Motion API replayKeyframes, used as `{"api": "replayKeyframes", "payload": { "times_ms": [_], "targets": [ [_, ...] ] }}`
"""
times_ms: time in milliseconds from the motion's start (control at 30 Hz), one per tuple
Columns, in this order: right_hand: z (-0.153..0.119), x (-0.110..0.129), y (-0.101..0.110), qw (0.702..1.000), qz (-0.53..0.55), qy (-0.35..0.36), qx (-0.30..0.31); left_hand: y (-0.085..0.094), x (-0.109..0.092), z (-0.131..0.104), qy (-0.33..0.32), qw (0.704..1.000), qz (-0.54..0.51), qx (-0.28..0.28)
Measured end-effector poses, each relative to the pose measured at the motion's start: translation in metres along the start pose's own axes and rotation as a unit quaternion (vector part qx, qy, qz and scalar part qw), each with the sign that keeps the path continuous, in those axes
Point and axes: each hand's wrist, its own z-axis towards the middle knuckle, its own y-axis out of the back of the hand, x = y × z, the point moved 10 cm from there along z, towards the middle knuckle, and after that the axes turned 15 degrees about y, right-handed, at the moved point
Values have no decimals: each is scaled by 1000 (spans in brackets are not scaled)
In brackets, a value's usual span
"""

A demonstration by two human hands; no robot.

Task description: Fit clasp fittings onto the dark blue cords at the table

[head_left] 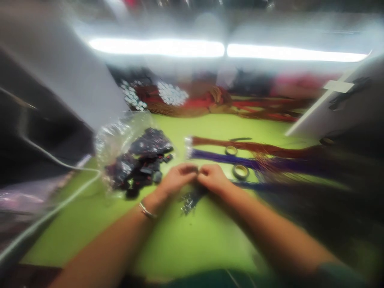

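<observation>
My left hand (179, 176) and my right hand (211, 176) meet at the middle of the green table (192, 244), fingertips close together. Both are closed in a pinch around something small and dark that blur and fingers mostly hide. Just below them lies a small cluster of shiny metal pieces (188, 203) at the end of dark wires. To the left, black connector pieces (147, 164) spill from a clear plastic bag (112, 138). Right of my hands are a roll of tape (240, 171) and a bundle of purple wires (222, 157).
Behind the purple wires run brown wires (216, 141) and a smaller tape roll (231, 150). More wire bundles (192, 108) lie along the back beneath bright tube lights (159, 47). A pale cable (57, 206) crosses the left side. Grey panels stand at both sides.
</observation>
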Motion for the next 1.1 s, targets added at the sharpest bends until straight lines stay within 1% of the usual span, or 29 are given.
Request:
{"api": "replayKeyframes", "payload": {
  "times_ms": [133, 233, 333, 600, 700, 767, 800, 867, 933, 1000, 1033, 1100],
  "targets": [
    [1, 3, 3, 999, 29, -8, -12, -2, 0, -1, 13, 998, -49, 24],
    [2, 3, 3, 999, 48, -21, -6, -3, -1, -1, 17, 997, -68, 30],
    [2, 1, 3, 998, 49, -31, 0, -2, -1, -1, 16, 998, -63, 20],
    [2, -3, 0, 1000, 3, 0, 3, 2, 0, 2, 6, 1000, -17, -8],
    [3, -5, 2, 1000, -24, -1, 15, 5, -2, 1, -5, 999, -19, -37],
    [6, 0, 9, 998, -52, 10, 14, 7, -2, 0, -8, 998, -28, -55],
    [10, 5, 15, 997, -74, 25, 9, 7, -2, 1, -5, 998, -32, -52],
    [20, 16, 27, 987, -147, 59, 0, 2, -1, 1, -1, 999, -35, -28],
    [33, 21, 35, 966, -249, 67, 10, -2, 0, 2, 0, 1000, -27, -4],
    [46, 14, 36, 939, -339, 44, 40, -2, 2, 3, 2, 1000, -23, 3],
    [52, 8, 34, 929, -364, 30, 56, -2, 3, 4, 6, 1000, -25, 5],
    [60, -5, 30, 922, -377, 18, 82, -1, 6, 5, 14, 999, -33, 12]
  ]
}}
